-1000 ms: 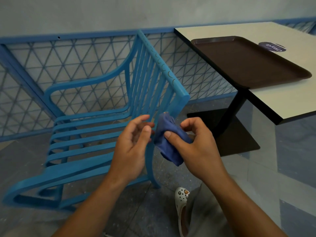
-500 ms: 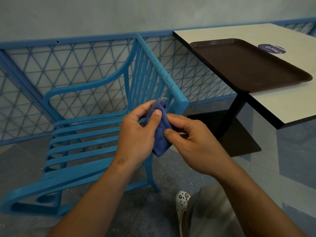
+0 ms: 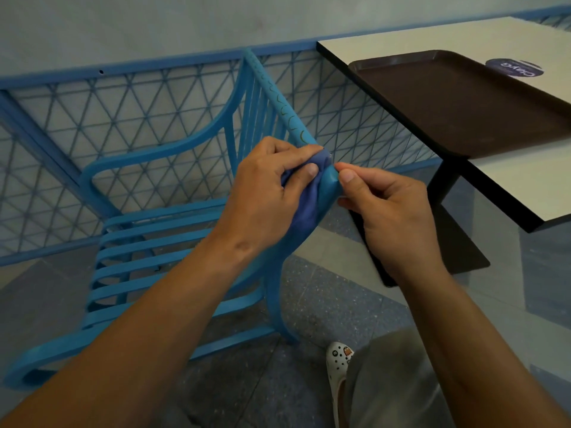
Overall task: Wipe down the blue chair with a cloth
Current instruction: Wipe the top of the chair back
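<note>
1. Both hands are now carrying the cloth (image 3: pixel 304 208) onto the chair (image 3: pixel 173 230) back's near corner.
2. Left hand (image 3: pixel 265 193) is gripping it against the rail running away; right hand (image 3: pixel 383 208) is pinching beside.

The chair (image 3: pixel 173 230) is showing a smooth, painted blue finish with a faint sheen at its rounded back corner. Against that corner, the cloth (image 3: pixel 304 208) is looking soft, matt and woven. Behind the chair, the fence (image 3: pixel 123 118) is looking like thin painted metal wire. To the chair's right, the table (image 3: pixel 463 35) is showing a smooth pale laminate top, and the tray (image 3: pixel 463 97) on it is appearing as dark, slightly glossy plastic.
</note>
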{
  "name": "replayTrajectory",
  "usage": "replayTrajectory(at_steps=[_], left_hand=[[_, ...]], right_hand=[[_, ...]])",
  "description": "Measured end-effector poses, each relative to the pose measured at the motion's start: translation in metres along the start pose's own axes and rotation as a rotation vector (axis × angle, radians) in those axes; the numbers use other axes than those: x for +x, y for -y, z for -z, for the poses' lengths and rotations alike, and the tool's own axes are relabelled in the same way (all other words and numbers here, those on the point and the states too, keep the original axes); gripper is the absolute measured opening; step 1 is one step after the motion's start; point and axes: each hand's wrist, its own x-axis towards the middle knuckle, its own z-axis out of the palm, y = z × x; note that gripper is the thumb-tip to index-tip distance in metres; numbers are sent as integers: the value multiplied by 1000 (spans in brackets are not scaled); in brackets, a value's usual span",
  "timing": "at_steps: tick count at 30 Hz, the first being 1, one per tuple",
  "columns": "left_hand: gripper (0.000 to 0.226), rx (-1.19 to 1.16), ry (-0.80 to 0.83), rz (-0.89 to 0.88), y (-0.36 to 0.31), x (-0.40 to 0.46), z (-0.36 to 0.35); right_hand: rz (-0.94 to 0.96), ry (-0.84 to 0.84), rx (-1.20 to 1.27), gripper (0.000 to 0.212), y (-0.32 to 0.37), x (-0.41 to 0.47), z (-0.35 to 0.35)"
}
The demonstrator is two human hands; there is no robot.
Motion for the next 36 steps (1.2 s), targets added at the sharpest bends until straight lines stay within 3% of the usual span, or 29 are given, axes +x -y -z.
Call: replayTrajectory(at_steps=[5,11,20,26,36], left_hand=[[26,85,11,22,5,28,5],[28,66,90,-77,-11,-2,12],[25,86,71,24,0,27,7],[25,64,97,-26,-3,12,11],[18,-32,-28,92,-6,4,7]], right_hand=[[-38,0,23,19,-2,3,3],[-55,11,93,22,-6,-1,4],[-110,123,105,31,-5,-3,14],[-106,172,85,30,-1,-3,19],[-131,202,69,31,8,-7,20]])
